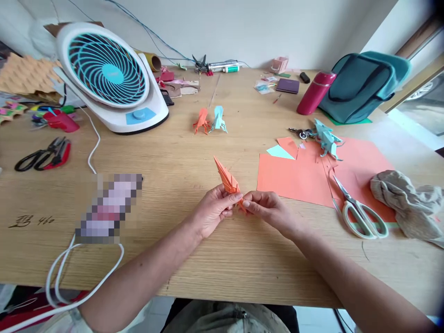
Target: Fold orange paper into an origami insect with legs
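Observation:
An orange folded-paper figure (227,179) is held above the middle of the table, its pointed end tilted up and to the left. My left hand (217,208) is closed on its lower body, the thumb lying across the front. With thumb and forefinger, my right hand (265,206) pinches a thin part at the figure's lower right end. The fingertips hide some of that end. Farther back stand two finished-looking paper insects, an orange one (201,121) and a light blue one (218,119), side by side.
On the right lie orange paper sheets (294,178), white-handled scissors (362,215), a teal paper insect (327,138) and a grey cloth (405,199). A pink bottle (315,93) and teal bag (360,85) stand behind. A fan (111,74), black-handled scissors (45,155) and white cable (120,259) are left.

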A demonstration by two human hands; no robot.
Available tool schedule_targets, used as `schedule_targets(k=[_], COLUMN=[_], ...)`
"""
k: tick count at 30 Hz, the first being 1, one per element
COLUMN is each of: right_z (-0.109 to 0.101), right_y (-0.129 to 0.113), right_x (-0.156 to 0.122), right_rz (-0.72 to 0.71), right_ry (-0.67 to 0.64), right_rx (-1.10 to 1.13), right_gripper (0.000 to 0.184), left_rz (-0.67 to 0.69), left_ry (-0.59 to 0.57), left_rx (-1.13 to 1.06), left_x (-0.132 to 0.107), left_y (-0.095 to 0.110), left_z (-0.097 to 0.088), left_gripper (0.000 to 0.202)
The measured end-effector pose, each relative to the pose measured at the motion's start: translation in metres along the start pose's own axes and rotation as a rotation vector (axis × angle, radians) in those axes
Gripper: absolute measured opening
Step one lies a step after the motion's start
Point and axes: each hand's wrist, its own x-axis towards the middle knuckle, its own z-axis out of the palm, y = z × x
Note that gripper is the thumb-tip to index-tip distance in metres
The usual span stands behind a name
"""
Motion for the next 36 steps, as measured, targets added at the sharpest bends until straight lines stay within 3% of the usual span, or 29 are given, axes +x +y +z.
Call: schedule_targets(k=[5,16,23,29,36], right_z=[0.001,0.003,0.008,0.007,0.01], right_y=[0.01,0.008,0.002,0.003,-0.001], right_x=[0.002,-0.008,-0.011,-0.011,-0.013], right_rz=[0.043,0.113,0.062,0.11,0.074], right_ry=[0.002,-0.067,-0.041,-0.046,-0.071], right_rx=[0.009,-0.064,-0.159,-0.105,-0.291], right_gripper=[0.05,0.039,0.027,0.03,0.029], left_rz=[-0.01,0.175,0.207,0.214,0.195], left_ry=[-0.013,0.064,0.06,0.061,0.077], left_rx=[0.096,0.258,0.271,0.287,0.29], left_x=[0.007,0.007,0.005,0.004,0.004], left_y=[-0.007,-0.006,-0.007,-0.006,-0.008], left_z=[-0.004,-0.009,-0.01,-0.01,-0.012], left_gripper=[0.046,0.038,0.033,0.034,0.033])
